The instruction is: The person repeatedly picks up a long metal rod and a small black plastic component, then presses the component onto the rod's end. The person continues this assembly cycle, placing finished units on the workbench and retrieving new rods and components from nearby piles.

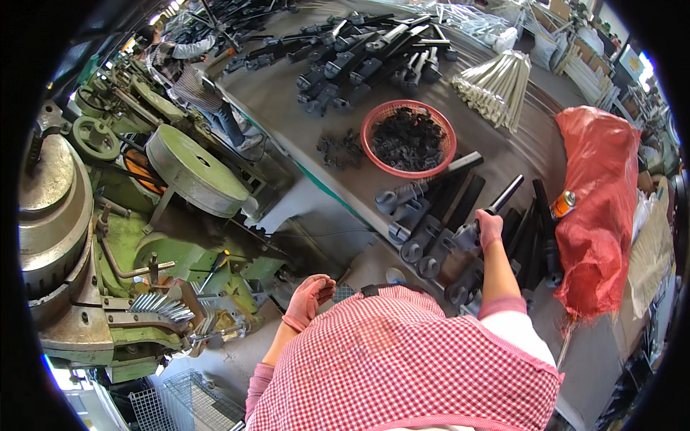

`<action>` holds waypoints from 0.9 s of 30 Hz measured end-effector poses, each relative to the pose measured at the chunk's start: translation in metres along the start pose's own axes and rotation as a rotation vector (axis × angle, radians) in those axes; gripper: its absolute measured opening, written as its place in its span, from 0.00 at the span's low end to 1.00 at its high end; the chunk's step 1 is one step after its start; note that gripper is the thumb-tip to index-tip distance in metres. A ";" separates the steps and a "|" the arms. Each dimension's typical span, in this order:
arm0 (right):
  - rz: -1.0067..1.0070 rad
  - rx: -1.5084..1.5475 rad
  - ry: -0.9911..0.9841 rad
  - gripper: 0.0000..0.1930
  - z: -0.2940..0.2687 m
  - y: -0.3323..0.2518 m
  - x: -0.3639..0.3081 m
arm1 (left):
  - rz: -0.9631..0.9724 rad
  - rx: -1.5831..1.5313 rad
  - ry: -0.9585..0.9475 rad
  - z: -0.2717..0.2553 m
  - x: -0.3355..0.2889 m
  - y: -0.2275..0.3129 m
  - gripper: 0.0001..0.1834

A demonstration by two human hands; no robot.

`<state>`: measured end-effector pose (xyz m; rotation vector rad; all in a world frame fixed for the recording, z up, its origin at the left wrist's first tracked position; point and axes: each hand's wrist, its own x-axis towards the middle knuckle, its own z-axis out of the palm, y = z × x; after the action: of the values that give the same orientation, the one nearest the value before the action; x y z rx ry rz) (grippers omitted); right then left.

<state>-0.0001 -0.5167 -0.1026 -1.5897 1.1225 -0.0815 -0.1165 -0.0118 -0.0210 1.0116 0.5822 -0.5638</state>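
On a workshop table (277, 97), tubes (468, 197) lie within easy reach; right hand (490, 230) seemingly grips one, left hand (307, 302) loosely open.

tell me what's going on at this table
A person in a checked apron is at a table, right hand closed around a black-and-silver tube among similar parts. The left hand is off to the left, nothing visible in it. Ahead sits a red basket of small black pieces; a red sack lies to the right.
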 end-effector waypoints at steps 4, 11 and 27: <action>-0.444 0.515 -0.517 0.11 0.042 -0.022 -0.085 | 0.172 0.190 -0.388 0.048 0.022 0.044 0.14; -0.564 0.076 -1.474 0.34 0.170 -0.070 -0.221 | 0.462 0.161 0.012 0.115 0.096 0.105 0.13; -1.085 -1.362 -0.478 0.15 0.389 -0.073 -0.030 | 0.393 -0.604 -0.045 0.017 -0.007 0.101 0.35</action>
<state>0.2540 -0.2199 -0.1723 -3.0281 -0.3682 0.4194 -0.0502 0.0159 0.0523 0.5132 0.4553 -0.0462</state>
